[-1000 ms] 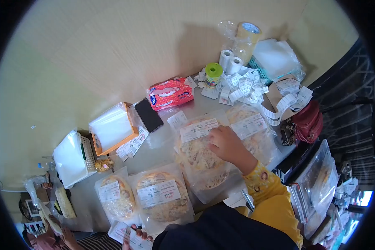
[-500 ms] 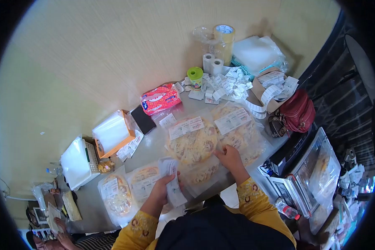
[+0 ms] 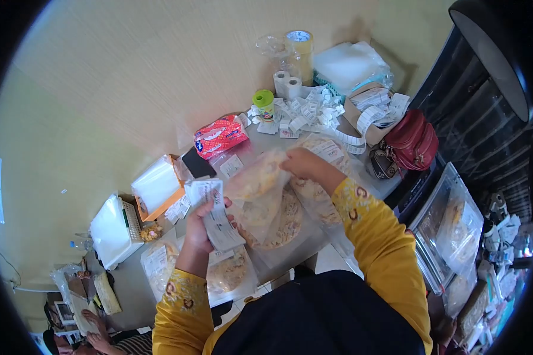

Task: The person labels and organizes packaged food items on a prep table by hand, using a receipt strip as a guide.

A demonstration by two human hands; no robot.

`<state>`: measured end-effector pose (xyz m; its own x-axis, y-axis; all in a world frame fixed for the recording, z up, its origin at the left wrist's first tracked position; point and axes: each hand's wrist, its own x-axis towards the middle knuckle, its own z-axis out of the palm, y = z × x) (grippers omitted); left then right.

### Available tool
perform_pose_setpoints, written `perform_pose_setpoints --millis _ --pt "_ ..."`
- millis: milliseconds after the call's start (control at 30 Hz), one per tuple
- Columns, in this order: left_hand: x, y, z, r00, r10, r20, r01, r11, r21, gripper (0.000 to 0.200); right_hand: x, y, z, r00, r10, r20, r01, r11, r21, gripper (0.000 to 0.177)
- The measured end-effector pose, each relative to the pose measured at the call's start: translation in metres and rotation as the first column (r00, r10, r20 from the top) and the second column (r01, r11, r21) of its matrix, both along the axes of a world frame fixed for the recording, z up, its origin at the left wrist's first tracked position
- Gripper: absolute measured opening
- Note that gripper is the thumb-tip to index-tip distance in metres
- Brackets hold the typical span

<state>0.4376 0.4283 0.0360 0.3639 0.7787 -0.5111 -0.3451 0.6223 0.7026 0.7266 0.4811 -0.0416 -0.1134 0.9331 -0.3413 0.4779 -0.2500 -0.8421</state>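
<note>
My left hand is closed round a bundle of printed paper slips. My right hand pinches the edge of a bagged pizza, which is lifted and tilted off the pile. Under it, another bagged pizza lies on the grey table. To the right, a further bagged pizza with a paper label is partly covered by my right forearm. Below my left hand sits one more bagged pizza, and a labelled one lies to its left.
Along the wall stand a white basket, an orange tray, a black phone-like slab, a red tissue pack, a green-lidded cup and crumpled labels. A red bag is at right. Another person's hands show lower left.
My right hand has moved up and left, raising the top bagged pizza and uncovering the one beneath. My left hand has shifted up and left with the slips. The view has tilted slightly.
</note>
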Motion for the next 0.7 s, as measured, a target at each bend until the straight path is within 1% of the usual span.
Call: perform_pose_setpoints --millis 67,167,233,333,367,433,467,567,633,700 --pt "-0.006 0.005 0.001 0.998 0.002 0.07 -0.004 1.0 0.027 0.039 -0.003 0.016 0.013 0.989 0.001 -0.147 -0.014 0.996 -0.083 0.02" --pt "-0.012 0.003 0.0 0.99 0.022 0.141 -0.028 0.999 0.042 0.04 -0.024 0.028 0.053 0.974 -0.034 -0.224 0.013 0.995 -0.095 0.019" --pt "-0.016 -0.009 -0.003 0.983 0.046 0.178 -0.055 0.998 0.044 0.041 -0.041 0.033 0.07 0.884 -0.146 -0.445 0.085 0.984 -0.154 0.019" --pt "-0.023 -0.027 -0.008 0.971 0.106 0.212 -0.118 0.992 0.047 0.051 -0.067 0.056 0.076 0.953 -0.037 -0.3 0.031 0.999 -0.023 0.02" --pt "-0.026 -0.033 -0.01 0.966 0.13 0.225 -0.145 0.988 0.047 0.055 -0.072 0.055 0.081 0.921 -0.084 -0.38 0.078 0.996 -0.03 0.02" --pt "-0.03 -0.042 -0.012 0.956 0.164 0.245 -0.165 0.986 -0.016 0.054 -0.083 0.04 0.117 0.833 -0.168 -0.528 0.165 0.985 -0.053 0.02" --pt "-0.032 -0.046 -0.013 0.949 0.183 0.257 -0.176 0.983 -0.047 0.054 -0.089 0.041 0.117 0.8 -0.168 -0.576 0.181 0.983 -0.036 0.02" --pt "-0.041 -0.048 -0.017 0.941 0.18 0.288 -0.194 0.981 0.02 0.055 -0.1 0.04 0.117 0.7 -0.159 -0.696 0.23 0.973 0.009 0.018" --pt "-0.043 -0.048 -0.007 0.934 0.196 0.298 -0.236 0.966 0.105 0.055 -0.1 0.026 0.123 0.644 -0.144 -0.751 0.259 0.965 0.037 0.016" --pt "-0.05 -0.049 -0.001 0.93 0.213 0.298 -0.267 0.951 0.153 0.054 -0.088 -0.003 0.124 0.471 -0.087 -0.878 0.207 0.978 0.015 0.015"
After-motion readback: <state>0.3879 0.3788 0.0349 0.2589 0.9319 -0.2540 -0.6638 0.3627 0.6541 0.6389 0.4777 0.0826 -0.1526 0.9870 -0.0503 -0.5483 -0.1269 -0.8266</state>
